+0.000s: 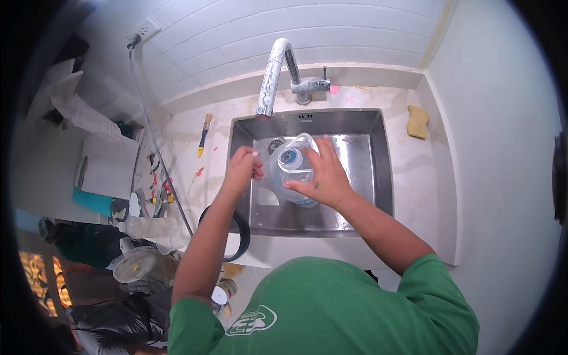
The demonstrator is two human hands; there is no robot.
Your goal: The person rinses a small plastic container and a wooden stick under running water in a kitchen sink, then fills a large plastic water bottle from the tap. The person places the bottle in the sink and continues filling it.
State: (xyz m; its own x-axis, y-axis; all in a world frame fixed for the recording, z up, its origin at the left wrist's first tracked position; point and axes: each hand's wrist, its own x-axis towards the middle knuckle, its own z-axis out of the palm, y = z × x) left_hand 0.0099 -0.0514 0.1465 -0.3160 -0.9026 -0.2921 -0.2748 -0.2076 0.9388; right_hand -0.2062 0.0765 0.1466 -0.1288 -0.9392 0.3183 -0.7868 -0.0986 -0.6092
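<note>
A clear plastic jug (296, 186) with a white carry handle and a narrow neck stands in the steel sink (370, 177), below the spotted chrome tap (269, 89). My right hand (319, 174) grips the jug's upper part, thumb on the near side and fingers spread over the far side. My left hand (244, 168) is just left of the jug, fingers curled round a small white item (255, 154), too small to name for sure. A dark drain fitting (274, 145) shows behind the jug.
A yellow sponge (417, 122) lies right of the sink; a paintbrush (204, 135) left of it, beside a grey cable (151, 130) and scattered tools. A black ring-shaped object (241, 239) sits at the front left edge. A fan (135, 265) stands lower left; a wall rises right.
</note>
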